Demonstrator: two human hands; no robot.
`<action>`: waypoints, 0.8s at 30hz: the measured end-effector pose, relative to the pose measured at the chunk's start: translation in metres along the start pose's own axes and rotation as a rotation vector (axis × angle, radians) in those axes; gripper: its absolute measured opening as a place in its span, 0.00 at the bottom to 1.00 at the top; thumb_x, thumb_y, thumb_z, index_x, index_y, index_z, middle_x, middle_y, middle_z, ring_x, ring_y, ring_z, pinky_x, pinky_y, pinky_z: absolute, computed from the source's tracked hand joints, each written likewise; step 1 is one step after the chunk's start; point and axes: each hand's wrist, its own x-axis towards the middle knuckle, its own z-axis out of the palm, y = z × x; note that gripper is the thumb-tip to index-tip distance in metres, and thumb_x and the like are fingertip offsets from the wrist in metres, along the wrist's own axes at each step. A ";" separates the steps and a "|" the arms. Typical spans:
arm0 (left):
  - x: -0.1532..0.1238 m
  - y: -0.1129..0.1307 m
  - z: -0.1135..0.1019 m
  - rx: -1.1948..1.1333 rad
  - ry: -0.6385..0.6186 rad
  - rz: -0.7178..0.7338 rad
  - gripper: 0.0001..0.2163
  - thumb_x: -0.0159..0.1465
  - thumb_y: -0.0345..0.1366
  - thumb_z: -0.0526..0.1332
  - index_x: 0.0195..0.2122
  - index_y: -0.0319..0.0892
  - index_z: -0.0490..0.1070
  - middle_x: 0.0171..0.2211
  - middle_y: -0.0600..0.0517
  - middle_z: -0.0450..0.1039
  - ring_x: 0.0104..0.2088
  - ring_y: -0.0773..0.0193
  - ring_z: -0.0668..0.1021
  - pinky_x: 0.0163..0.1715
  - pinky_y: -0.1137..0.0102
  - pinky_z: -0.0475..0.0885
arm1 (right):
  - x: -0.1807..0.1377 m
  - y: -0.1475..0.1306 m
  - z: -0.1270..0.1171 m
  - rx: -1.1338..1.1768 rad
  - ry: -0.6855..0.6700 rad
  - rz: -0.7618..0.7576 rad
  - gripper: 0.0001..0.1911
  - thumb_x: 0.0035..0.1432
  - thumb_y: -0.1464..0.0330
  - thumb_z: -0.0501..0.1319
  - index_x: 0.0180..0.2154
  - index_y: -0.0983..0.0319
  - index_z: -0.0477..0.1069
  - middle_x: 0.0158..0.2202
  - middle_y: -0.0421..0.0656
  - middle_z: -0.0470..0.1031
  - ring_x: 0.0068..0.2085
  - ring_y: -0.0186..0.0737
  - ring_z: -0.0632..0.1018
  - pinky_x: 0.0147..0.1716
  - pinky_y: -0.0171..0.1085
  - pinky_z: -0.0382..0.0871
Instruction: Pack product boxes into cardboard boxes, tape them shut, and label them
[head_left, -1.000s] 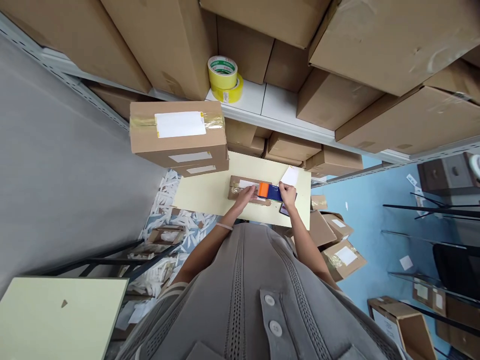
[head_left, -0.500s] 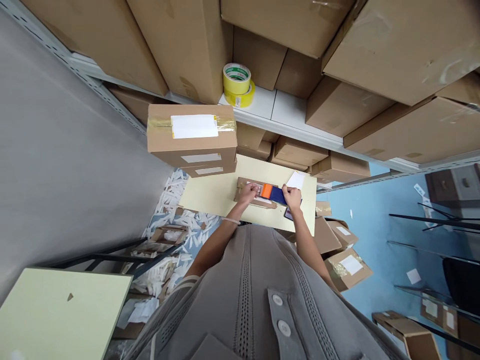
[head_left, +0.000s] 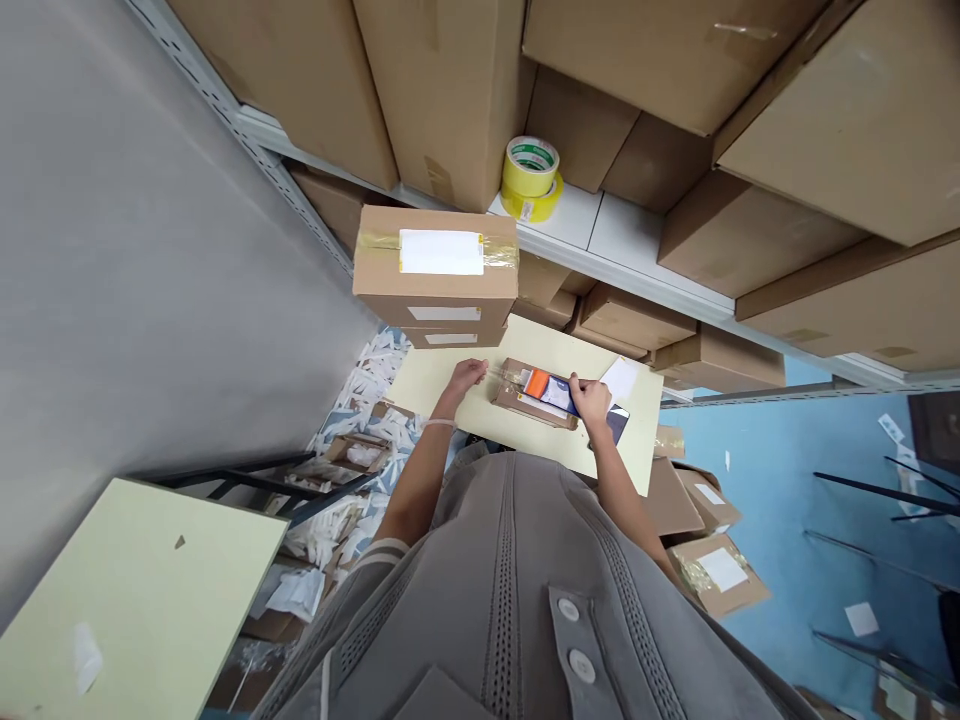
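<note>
A small flat cardboard parcel (head_left: 527, 408) lies on a pale yellow table (head_left: 431, 378). On top of it rests an orange and blue tape dispenser (head_left: 546, 388), gripped at its right end by my right hand (head_left: 592, 400). My left hand (head_left: 466, 378) is out to the left of the parcel, fingers pinched on the end of a clear tape strip (head_left: 498, 372) that stretches back to the dispenser. A white paper slip (head_left: 622, 377) and a dark phone (head_left: 618, 424) lie just right of my right hand.
Two stacked labelled boxes (head_left: 439, 272) stand at the table's far left corner. Yellow tape rolls (head_left: 530, 171) sit on a shelf packed with large cartons. Small parcels (head_left: 716, 575) lie on the blue floor at right, paper scraps at left. A second pale table (head_left: 135, 590) is near left.
My left hand has left the parcel's top and moved left, drawing a strip of tape out of the dispenser. My right hand stays on the dispenser. The view has shifted.
</note>
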 end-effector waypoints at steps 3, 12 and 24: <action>0.012 -0.013 0.013 0.030 0.039 -0.073 0.14 0.55 0.44 0.69 0.25 0.41 0.68 0.21 0.55 0.67 0.24 0.69 0.69 0.29 0.71 0.67 | 0.000 0.000 0.001 0.009 0.006 0.009 0.29 0.67 0.56 0.50 0.19 0.61 0.74 0.20 0.48 0.74 0.25 0.40 0.70 0.29 0.37 0.53; 0.014 -0.037 0.044 0.168 0.097 -0.182 0.09 0.61 0.42 0.62 0.33 0.41 0.72 0.31 0.49 0.77 0.34 0.61 0.78 0.33 0.68 0.71 | -0.001 -0.003 0.002 -0.008 0.008 0.021 0.31 0.67 0.56 0.48 0.20 0.61 0.75 0.20 0.48 0.74 0.26 0.41 0.72 0.29 0.37 0.54; 0.004 -0.052 0.042 0.478 0.110 -0.275 0.24 0.65 0.54 0.53 0.48 0.38 0.73 0.53 0.35 0.72 0.41 0.49 0.82 0.41 0.57 0.74 | -0.001 -0.004 0.001 -0.004 -0.011 0.016 0.28 0.67 0.60 0.51 0.17 0.61 0.72 0.21 0.48 0.75 0.26 0.39 0.71 0.30 0.36 0.53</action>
